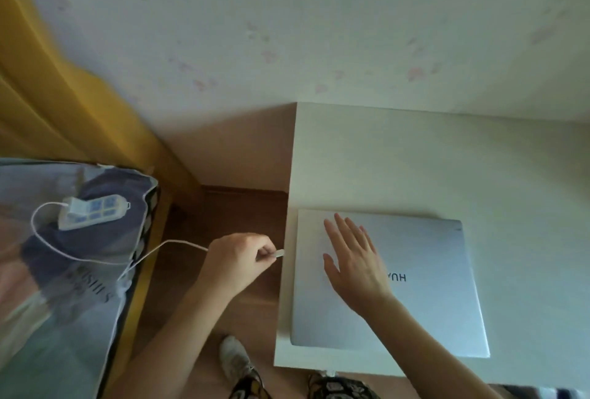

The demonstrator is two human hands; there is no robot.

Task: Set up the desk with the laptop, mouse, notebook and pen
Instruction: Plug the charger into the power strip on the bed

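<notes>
Resting flat with fingers spread, the right hand (352, 266) presses on the lid of the closed silver laptop (424, 299), which lies at the near left corner of the white surface (415, 159). The left hand (238, 259) pinches the plug (278, 253) of a white cable (95, 258), just beside the laptop's left edge.

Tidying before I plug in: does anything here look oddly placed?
Yes: the power strip lies on a pillow rather than a firm surface, and its white cable hangs across the gap to the left hand. The closed laptop lies flat.
</notes>
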